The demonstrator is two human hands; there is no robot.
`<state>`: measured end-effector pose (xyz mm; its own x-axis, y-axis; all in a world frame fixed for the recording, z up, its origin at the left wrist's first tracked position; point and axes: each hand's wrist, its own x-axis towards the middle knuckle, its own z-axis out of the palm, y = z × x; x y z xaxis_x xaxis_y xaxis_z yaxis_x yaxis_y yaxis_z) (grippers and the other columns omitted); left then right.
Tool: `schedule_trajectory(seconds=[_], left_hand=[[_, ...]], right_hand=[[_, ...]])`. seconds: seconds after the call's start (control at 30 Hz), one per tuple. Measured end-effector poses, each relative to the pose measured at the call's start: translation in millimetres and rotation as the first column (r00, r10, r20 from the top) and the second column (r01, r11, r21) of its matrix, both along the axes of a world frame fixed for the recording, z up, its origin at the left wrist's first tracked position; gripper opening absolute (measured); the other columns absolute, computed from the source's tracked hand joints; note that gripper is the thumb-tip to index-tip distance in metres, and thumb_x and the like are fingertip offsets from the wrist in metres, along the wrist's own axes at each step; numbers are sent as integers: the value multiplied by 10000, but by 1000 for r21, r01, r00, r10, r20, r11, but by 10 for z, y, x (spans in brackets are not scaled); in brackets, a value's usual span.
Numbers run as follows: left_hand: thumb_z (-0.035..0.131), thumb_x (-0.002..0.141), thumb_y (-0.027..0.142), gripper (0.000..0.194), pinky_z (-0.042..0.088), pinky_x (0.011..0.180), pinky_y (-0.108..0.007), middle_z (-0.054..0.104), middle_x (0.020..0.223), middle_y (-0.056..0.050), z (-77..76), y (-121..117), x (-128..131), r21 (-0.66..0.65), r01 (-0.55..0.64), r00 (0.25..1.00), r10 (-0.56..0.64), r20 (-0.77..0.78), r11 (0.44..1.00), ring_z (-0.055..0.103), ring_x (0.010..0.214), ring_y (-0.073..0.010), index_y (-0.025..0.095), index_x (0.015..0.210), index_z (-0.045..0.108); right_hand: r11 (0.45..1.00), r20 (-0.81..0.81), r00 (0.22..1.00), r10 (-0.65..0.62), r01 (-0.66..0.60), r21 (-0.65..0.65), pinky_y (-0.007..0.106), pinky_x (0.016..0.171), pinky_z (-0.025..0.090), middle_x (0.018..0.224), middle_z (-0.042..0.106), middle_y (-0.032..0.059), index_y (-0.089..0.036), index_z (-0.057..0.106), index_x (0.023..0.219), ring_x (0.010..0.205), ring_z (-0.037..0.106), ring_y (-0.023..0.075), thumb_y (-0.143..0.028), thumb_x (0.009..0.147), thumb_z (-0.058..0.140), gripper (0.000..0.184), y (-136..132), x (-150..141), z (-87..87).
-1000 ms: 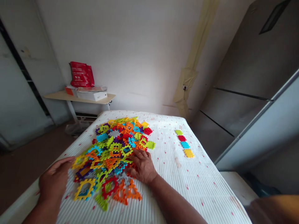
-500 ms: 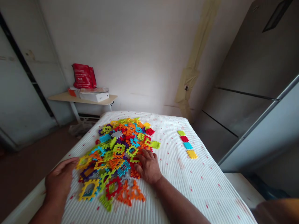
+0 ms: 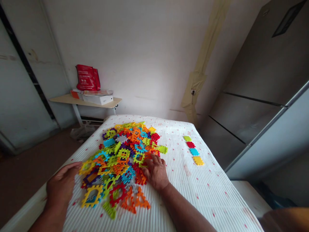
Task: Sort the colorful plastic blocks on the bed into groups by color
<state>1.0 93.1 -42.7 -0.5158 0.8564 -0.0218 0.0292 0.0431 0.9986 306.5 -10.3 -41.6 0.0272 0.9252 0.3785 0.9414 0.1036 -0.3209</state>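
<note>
A heap of colourful plastic interlocking building tiles (image 3: pixel 123 154) with notched edges lies on a white quilted cover. My right hand (image 3: pixel 156 172) rests at the heap's right side, fingers spread over orange and red tiles, thumb apart; its palm side is hidden. Beside its fingertips a light green tile (image 3: pixel 163 149) juts out of the heap. At the left edge, my left hand (image 3: pixel 61 185) has its fingers stretched against a yellow tile (image 3: pixel 87 167), and nothing shows in its grasp. To the right, a green, a red, a blue and a yellow tile (image 3: pixel 198 160) form a row.
The white quilted cover (image 3: pixel 183 199) with red dots spreads over the surface under the tiles. A small table (image 3: pixel 65 100) with boxes and a red bag (image 3: pixel 87 78) stands at the back left. A grey refrigerator (image 3: pixel 251 83) rises on the right.
My right hand has shifted slightly to the right, and the light green tile at the heap's right edge has moved slightly right too. My left hand has stayed nearly in place.
</note>
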Motion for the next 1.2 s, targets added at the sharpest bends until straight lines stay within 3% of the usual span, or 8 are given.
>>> schedule_trajectory(seconds=[0.17, 0.3, 0.53, 0.77, 1.03, 1.2], left_hand=[[645, 412, 373, 381, 437, 863, -321, 637, 799, 8, 21, -14, 19, 8, -1, 1000, 1, -6, 1000, 556, 831, -186, 203, 752, 668], [634, 408, 378, 373, 421, 919, -369, 633, 804, -2, 50, -25, 34, 5, -4, 1000, 4, -2, 1000, 557, 881, -214, 199, 734, 658], [640, 418, 375, 395, 416, 945, -406, 642, 823, -22, 47, -4, 30, 7, 15, 1000, -15, -19, 1000, 567, 884, -232, 186, 764, 660], [629, 453, 365, 356, 455, 863, -346, 652, 813, -23, 52, -18, 34, 5, -2, 999, 2, -54, 1000, 568, 861, -217, 183, 756, 668], [636, 476, 366, 395, 474, 693, -306, 658, 810, -32, 11, -13, 3, -2, 17, 997, -17, -69, 1000, 550, 719, -186, 173, 818, 676], [637, 484, 357, 393, 475, 737, -310, 659, 808, -36, -60, 44, -36, 18, 41, 998, -40, -48, 999, 575, 770, -200, 168, 826, 667]], right_hand=[[982, 19, 983, 184, -185, 49, 463, 985, 262, 1346, 474, 73, -263, 520, 1234, 1213, 377, 261, -519, 859, 487, 455, -27, -40, 29], [961, 40, 961, 275, -275, 8, 460, 959, 288, 1382, 444, 64, -288, 456, 1303, 1220, 377, 257, -578, 858, 450, 531, -29, -57, 18], [977, 49, 976, 212, -211, -28, 446, 961, 289, 1393, 420, 56, -306, 471, 1285, 1231, 361, 245, -518, 879, 445, 459, -32, -33, 36], [989, 71, 987, 143, -140, -40, 445, 965, 279, 1378, 430, 57, -321, 466, 1291, 1231, 356, 254, -478, 866, 484, 454, -51, -53, 45], [999, 28, 999, 26, -25, -28, 414, 949, 297, 1299, 515, 65, -246, 502, 1258, 1161, 422, 246, -418, 841, 520, 451, -28, -12, -12], [999, 28, 999, 19, -18, -31, 411, 930, 309, 1269, 535, 80, -234, 532, 1214, 1132, 449, 242, -387, 854, 497, 393, -37, -5, 21]])
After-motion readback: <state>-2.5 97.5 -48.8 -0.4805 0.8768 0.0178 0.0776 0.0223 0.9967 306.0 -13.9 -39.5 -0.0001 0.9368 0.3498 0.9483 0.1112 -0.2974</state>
